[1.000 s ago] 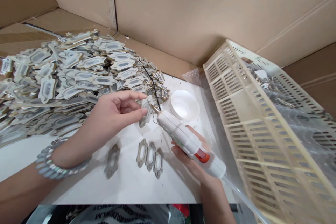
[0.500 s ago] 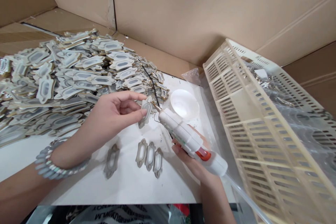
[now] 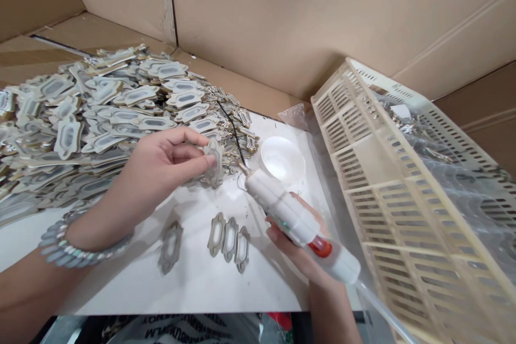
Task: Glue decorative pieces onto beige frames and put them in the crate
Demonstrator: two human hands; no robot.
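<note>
Between thumb and fingers, my left hand [image 3: 171, 164] pinches a small grey frame-shaped plate [image 3: 214, 164], held upright over the white table. My right hand [image 3: 296, 242] is wrapped round a white hot glue gun [image 3: 282, 207] with a red-orange part near its rear. A clear glue stick [image 3: 382, 306] runs out of the gun's back end. The metal nozzle sits a little to the right of the plate, apart from it. Three like plates [image 3: 229, 239] lie side by side below, and a single plate [image 3: 171, 247] lies left of them.
A large heap of the same plates [image 3: 133, 97] covers the left and back. A white bowl [image 3: 282, 160] stands behind the gun, close to a black cord [image 3: 234, 131]. On the right, a cream slotted crate [image 3: 374, 172] holds clear plastic and metal pieces. Cardboard walls [image 3: 302, 21] enclose the back.
My left hand has drawn the plate left and slightly up, away from the nozzle. The glue gun has shifted slightly down and right.
</note>
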